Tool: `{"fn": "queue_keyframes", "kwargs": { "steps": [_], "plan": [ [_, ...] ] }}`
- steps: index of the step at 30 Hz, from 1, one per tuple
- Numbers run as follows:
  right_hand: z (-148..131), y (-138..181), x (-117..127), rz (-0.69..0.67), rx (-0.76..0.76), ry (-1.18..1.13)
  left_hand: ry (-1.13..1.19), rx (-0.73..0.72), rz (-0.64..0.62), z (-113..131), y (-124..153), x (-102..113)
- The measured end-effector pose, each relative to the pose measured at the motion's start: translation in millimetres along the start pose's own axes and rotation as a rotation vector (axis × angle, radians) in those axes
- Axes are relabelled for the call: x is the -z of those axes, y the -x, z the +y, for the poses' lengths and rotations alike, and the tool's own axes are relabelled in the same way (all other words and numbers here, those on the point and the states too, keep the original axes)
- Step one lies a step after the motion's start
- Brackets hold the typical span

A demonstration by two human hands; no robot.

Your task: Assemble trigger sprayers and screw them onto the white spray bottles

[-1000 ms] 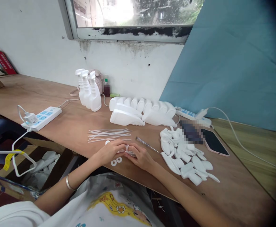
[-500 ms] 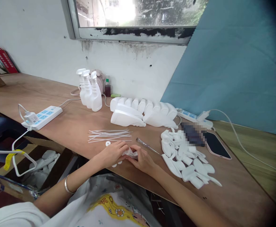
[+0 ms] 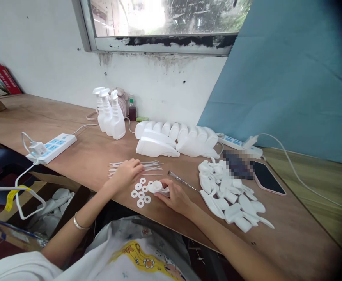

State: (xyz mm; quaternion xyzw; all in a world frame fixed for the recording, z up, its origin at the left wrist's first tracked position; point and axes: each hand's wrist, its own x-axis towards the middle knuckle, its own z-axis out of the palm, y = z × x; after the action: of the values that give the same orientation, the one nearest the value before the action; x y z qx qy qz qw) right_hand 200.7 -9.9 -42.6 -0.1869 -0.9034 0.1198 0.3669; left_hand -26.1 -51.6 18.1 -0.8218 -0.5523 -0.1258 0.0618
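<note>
In my right hand (image 3: 176,197) is a white trigger spray head (image 3: 156,187), its round collar turned up and to the left. The fingers are closed around its body just above the table. My left hand (image 3: 129,171) lies over the thin white tubes (image 3: 151,168), fingers curled together. What its fingertips pinch, if anything, is hidden. Several flat white ring washers (image 3: 140,194) lie on the table between the hands, close to the spray head. A metal screwdriver (image 3: 184,181) rests just beyond my right hand.
A pile of white spray heads (image 3: 229,195) lies to the right, beside a phone (image 3: 268,177). White bottles (image 3: 157,146) lie in rows at the back; three spray bottles (image 3: 118,121) stand left of them. Power strips (image 3: 54,147) sit on both sides. A carton (image 3: 74,203) is below left.
My left hand has left the spray head and moved left and away from me onto the tubes. The washers it covered now show. My right hand still holds the spray head.
</note>
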Motion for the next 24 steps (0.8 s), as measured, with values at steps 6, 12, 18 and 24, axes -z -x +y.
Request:
{"fn": "queue_keyframes", "kwargs": {
  "steps": [6,12,18,24],
  "plan": [
    [-0.8,-0.6,1.6,-0.004,-0.008,0.011,-0.122,0.247,-0.282,-34.9,14.0,4.8],
    [1.9,0.5,0.0,0.000,0.000,0.012,-0.064,0.280,-0.260,-34.6,15.4,13.6],
    [1.9,0.8,0.4,-0.009,-0.012,0.012,0.209,0.289,-0.006,-25.8,12.3,37.2],
    [-0.7,-0.4,2.2,-0.035,-0.045,-0.028,1.013,0.296,0.245,18.8,2.7,15.0]
  ]
}}
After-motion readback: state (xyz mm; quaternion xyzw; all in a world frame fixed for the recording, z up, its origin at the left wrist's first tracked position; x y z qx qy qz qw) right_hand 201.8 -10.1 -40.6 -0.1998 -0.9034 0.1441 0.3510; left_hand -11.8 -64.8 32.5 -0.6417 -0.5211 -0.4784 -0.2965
